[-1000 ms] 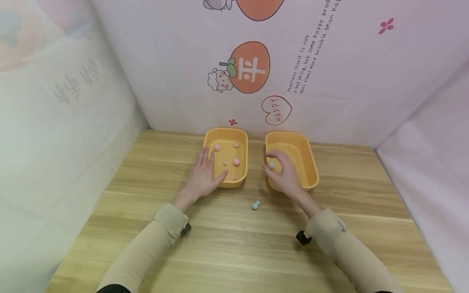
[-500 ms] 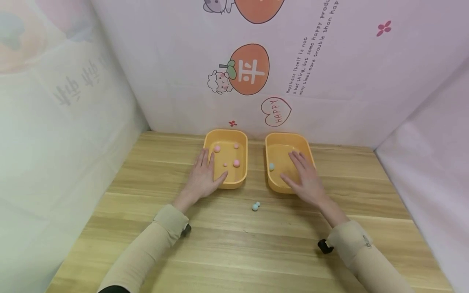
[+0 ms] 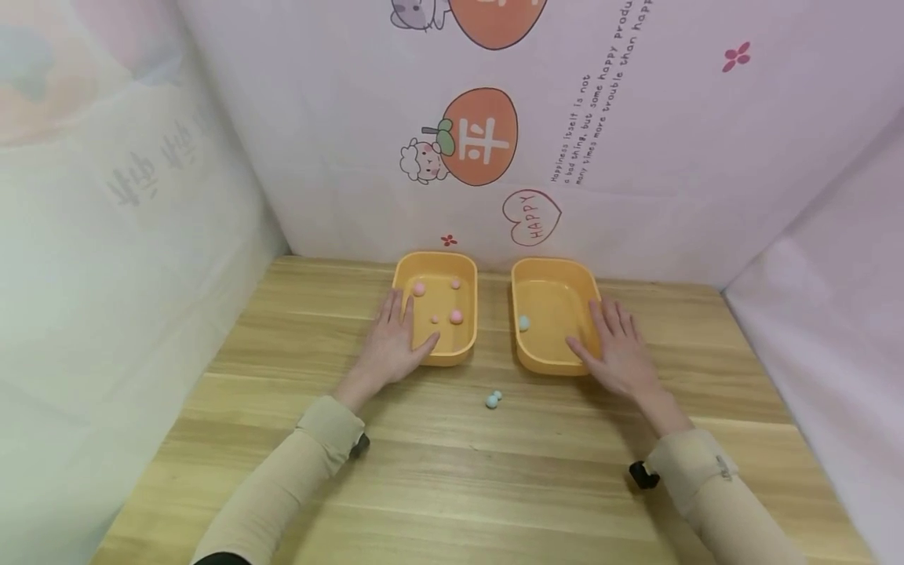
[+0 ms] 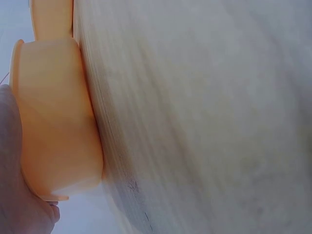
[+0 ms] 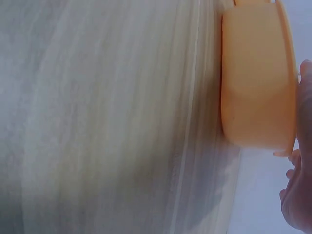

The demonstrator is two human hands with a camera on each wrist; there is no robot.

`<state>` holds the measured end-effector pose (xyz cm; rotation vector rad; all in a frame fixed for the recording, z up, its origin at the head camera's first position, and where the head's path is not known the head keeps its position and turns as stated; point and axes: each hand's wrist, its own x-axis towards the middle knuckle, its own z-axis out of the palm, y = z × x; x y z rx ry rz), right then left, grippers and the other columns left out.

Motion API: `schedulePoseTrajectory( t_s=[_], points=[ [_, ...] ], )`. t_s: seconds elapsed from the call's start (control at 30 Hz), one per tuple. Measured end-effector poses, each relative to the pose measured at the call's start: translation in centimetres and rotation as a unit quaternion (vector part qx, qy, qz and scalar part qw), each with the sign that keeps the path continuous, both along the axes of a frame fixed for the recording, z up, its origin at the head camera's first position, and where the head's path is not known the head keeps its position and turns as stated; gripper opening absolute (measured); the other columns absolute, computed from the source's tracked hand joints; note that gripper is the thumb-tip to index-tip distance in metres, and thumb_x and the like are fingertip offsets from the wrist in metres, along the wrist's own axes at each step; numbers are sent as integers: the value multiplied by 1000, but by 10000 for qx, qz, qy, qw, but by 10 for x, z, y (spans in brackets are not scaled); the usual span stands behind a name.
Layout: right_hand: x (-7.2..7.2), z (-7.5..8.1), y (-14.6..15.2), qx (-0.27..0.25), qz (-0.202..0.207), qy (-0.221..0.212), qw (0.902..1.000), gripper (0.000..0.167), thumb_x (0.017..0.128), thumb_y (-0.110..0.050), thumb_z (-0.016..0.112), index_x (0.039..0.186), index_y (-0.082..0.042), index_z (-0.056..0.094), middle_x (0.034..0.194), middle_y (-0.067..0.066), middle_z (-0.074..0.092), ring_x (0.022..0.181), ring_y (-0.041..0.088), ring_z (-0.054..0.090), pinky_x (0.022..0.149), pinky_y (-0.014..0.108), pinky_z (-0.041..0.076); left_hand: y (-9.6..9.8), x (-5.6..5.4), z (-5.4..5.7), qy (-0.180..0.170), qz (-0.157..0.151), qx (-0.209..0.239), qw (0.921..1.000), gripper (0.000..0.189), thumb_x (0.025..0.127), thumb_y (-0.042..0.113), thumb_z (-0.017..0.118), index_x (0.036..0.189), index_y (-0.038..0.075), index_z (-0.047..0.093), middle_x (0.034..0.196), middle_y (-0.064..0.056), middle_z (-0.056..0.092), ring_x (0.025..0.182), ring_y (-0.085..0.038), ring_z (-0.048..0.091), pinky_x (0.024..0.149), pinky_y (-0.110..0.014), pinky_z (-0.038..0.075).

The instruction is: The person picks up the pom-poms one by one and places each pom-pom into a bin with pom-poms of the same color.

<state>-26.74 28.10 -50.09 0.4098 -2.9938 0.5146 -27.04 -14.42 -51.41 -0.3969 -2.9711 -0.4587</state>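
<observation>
My left hand point(image 3: 391, 347) rests over the left rim of the left orange-yellow tray point(image 3: 445, 337), fingers extended and thumb across the near corner. Several small pink balls point(image 3: 456, 317) lie inside that tray. At the right tray point(image 3: 558, 310), my right hand point(image 3: 623, 355) touches the right rim with its fingers loosely straight and its thumb over the near corner. One pale blue ball point(image 3: 524, 322) sits against this tray's left wall. Both wrist views show the outer wall of a tray beside the hand, the left tray point(image 4: 58, 117) and the right tray point(image 5: 258, 78); most of each hand is cut off there.
Two pale blue balls point(image 3: 492, 401), one smaller, lie together on the wooden table point(image 3: 452, 486) in front of the gap between the trays. A printed white cloth point(image 3: 339, 157) stands behind the trays, with more cloth along both sides.
My right hand has swung right, from beside the blue ball across its tray to the right rim, its fingers straightening. The blue ball stays in the tray. My left hand keeps its place.
</observation>
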Motion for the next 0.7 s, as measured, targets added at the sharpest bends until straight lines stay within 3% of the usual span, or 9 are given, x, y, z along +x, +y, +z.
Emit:
schedulePoseTrajectory(
  t_s=[0.43,0.7],
  points=[
    [-4,-2,4,83,74,-286,9995,99,112,-65,39,175,1,1,184,25,-8,171,53,-2,138,71,0,-1,1,0,74,36,74,9999,100,108,68,44,170,-8,27,181,-32,18,173,-45,12,142,-56,17],
    [-4,2,2,238,207,-350,9989,97,111,-67,42,177,-3,10,184,28,-5,170,54,0,136,74,2,-1,1,2,-33,25,97,9999,100,108,69,42,171,-7,26,182,-31,15,173,-44,10,142,-54,17]
  ],
)
